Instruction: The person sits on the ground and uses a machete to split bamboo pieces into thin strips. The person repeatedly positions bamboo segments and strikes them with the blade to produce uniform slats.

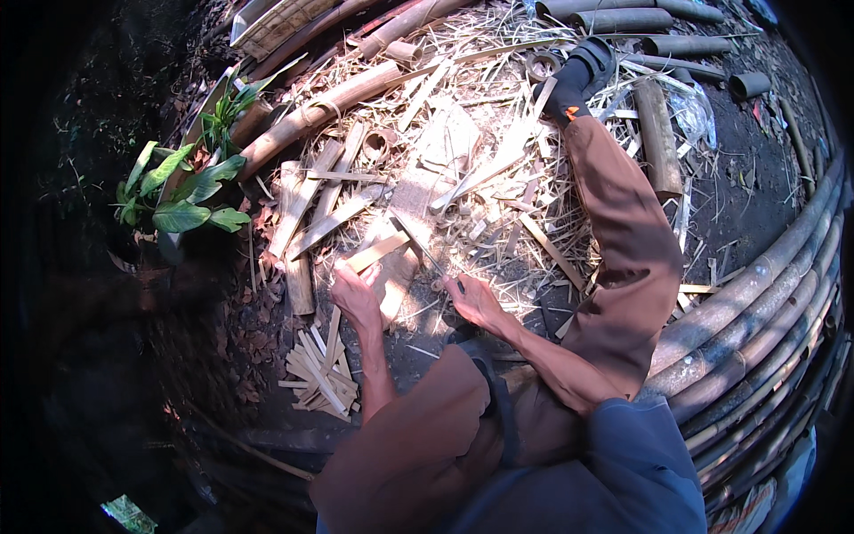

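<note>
While knife (427, 254) in right fingers (457, 298), pale strip (378, 252) in left fingers (345, 278).

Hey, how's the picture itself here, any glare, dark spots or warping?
Head view: glare partly washes out the pale scraps mid-picture; head view: deep shade hides most detail left of the leafy plant; head view: the bamboo poles at right look bowed, probably partly by the fisheye, and the corners are black; head view: left hand and right hand are both readable.
</note>
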### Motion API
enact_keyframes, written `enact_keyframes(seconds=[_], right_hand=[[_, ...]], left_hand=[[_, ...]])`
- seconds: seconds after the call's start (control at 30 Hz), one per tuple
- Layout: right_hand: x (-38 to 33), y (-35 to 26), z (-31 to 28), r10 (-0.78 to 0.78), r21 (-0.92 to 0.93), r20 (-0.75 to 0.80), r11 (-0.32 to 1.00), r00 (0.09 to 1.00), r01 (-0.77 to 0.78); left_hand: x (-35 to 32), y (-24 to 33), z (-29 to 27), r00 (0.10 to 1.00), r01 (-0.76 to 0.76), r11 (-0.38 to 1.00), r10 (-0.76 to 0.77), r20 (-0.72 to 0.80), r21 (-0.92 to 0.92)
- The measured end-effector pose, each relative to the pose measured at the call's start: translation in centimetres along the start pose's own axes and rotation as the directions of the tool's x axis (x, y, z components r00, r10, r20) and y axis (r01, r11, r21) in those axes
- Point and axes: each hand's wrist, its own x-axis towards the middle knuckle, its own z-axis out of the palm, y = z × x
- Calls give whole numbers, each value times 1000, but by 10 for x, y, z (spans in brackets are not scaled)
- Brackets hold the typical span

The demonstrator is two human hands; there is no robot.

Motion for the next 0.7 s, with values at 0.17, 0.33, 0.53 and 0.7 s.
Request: enact_keyframes(seconds=[0.17, 0.33, 0.53, 0.7], right_hand=[[10, 48, 11, -9, 7, -95, 1000, 995, 10], [5, 43, 8, -9, -48, -95, 999, 995, 5], [12, 38, -3, -129, -114, -61, 986, 990, 122], [11, 38, 14, -130, -136, -116, 984, 985, 114]], left_hand=[[-2, -2, 16, 992, -118, 988, 114, 52, 101], [0, -6, -10, 999, -47, 990, 46, 16, 131], [-25, -49, -85, 951, 180, 951, -234, -203, -251], [-77, -155, -187, 747, 53, 733, -480, -461, -678]])
